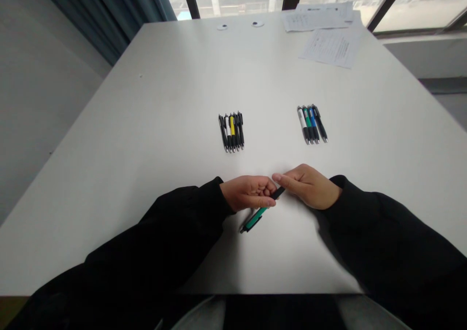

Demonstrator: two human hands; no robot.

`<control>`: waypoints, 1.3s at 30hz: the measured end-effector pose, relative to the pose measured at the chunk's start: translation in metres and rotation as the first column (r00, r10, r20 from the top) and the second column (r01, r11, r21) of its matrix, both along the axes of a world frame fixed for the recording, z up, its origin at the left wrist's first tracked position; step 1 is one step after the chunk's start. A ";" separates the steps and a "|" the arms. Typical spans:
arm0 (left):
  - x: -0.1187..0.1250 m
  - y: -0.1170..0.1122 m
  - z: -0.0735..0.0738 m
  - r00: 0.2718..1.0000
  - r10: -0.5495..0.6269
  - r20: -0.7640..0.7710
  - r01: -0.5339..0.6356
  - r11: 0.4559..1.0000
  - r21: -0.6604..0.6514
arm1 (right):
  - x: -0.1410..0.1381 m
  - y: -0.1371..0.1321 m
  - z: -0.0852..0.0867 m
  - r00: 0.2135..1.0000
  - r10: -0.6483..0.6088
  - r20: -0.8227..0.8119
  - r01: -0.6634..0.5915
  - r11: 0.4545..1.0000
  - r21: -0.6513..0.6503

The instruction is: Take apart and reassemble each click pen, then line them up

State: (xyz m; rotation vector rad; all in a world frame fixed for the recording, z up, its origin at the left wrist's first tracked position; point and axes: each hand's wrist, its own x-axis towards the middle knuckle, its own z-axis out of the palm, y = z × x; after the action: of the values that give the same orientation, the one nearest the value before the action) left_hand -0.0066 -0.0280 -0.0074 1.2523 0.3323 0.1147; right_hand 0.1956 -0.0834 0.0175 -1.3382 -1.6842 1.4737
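Observation:
A green pen (256, 217) with a black grip and black clip slants between my two hands, close above the white table (175, 96). My left hand (251, 192) is closed around the pen's middle, thumb along its near side. At the pen's grip end, my right hand (308, 186) pinches it between thumb and fingers; the tip itself is hidden. Beyond my left hand lies a row of several pens (232, 132), mostly black with one white and one yellow. Farther right is another row of pens (311, 124) in white, green, blue and black.
Printed papers (330, 46) lie at the far right corner of the table. Two small white oval pieces with dark spots (222, 27) sit along the far edge. Behind the table are windows, and a blue-grey curtain (109, 13) hangs at the left.

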 end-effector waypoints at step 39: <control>0.005 -0.008 -0.002 0.965 0.190 -0.183 -0.237 0.928 -0.286 | -0.014 0.030 -0.017 0.565 -0.277 -0.777 -0.193 0.872 -0.451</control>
State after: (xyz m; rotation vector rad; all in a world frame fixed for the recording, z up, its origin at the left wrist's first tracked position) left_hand -0.0017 -0.0361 -0.0098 0.9152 0.5978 0.1491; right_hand 0.1815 -0.0531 0.0001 -0.6264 -0.6457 2.1306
